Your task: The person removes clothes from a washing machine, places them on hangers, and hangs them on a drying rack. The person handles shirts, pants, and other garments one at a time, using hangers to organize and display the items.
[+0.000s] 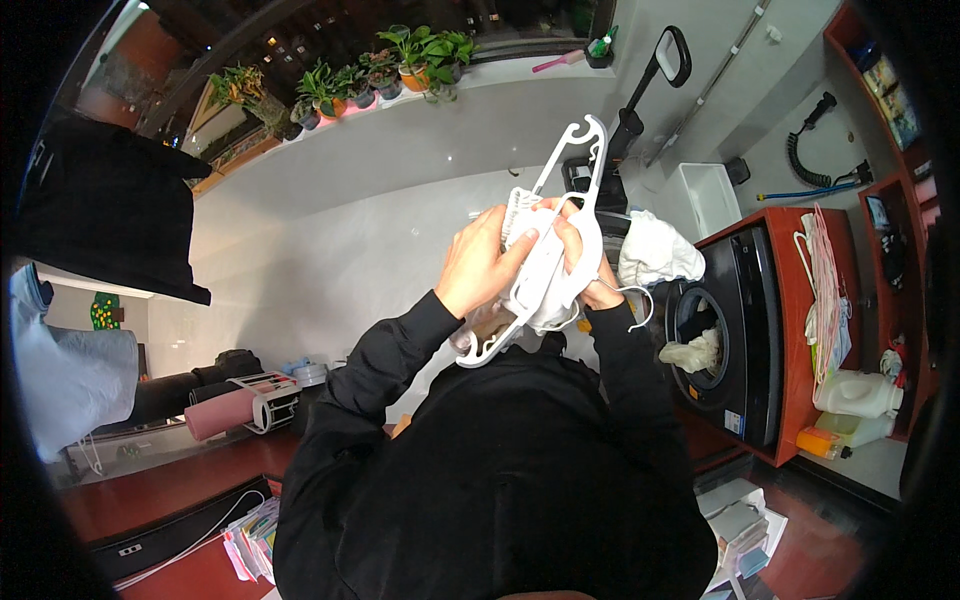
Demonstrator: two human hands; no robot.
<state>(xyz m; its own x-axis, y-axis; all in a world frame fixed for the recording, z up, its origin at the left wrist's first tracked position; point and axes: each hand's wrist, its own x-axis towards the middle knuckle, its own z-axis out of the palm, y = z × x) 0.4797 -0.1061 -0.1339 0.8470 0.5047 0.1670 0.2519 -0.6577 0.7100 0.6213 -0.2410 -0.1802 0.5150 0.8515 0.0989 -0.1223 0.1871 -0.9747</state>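
A white plastic clothes hanger [590, 176] slants across both my hands in front of my chest. My left hand [480, 259] grips a white cloth [534, 217] with a ribbed edge, its thumb laid on top. On the other side my right hand [574, 240] holds the same cloth together with the hanger, fingers partly hidden behind them. A thin white hook [641, 304] sticks out beside my right wrist. More white fabric bunches under the hanger; its shape cannot be made out.
To the right stands a black front-loading washing machine [750, 337], door open, with laundry [694, 352] at its mouth. A white cloth [660, 247] lies near it. Pink and white hangers [823, 300] lie on the red-brown cabinet [787, 232]. Potted plants [412, 56] line the windowsill; black clothing [112, 202] hangs left.
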